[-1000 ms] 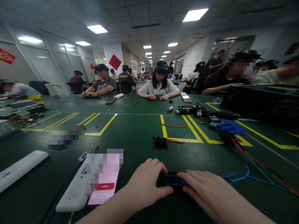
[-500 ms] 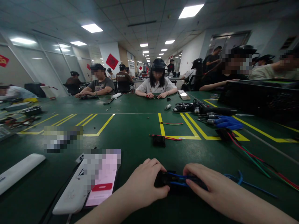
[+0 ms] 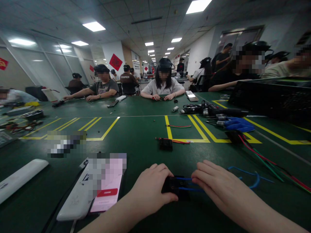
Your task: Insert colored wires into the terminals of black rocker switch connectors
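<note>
My left hand (image 3: 152,187) is curled round the left end of a small black block (image 3: 176,187) lying on the green table (image 3: 136,142). Blue wires (image 3: 188,183) run across the block's top and trail off to the right in a loop (image 3: 254,181). My right hand (image 3: 220,189) rests over the block's right side, fingers together and pressing on the blue wires. What lies under its fingertips is hidden.
A phone with a pink screen (image 3: 107,191) lies on a white pad (image 3: 77,200) to the left. A second black block with red wires (image 3: 166,143) sits farther ahead. Red and green wires (image 3: 262,160), blue-handled tools (image 3: 236,124) and a black crate (image 3: 272,100) fill the right. Other people sit opposite.
My right hand slid a little rightward and its fingers flattened on the wires. The blue wire loop shifted on the table. The view tilted slightly.
</note>
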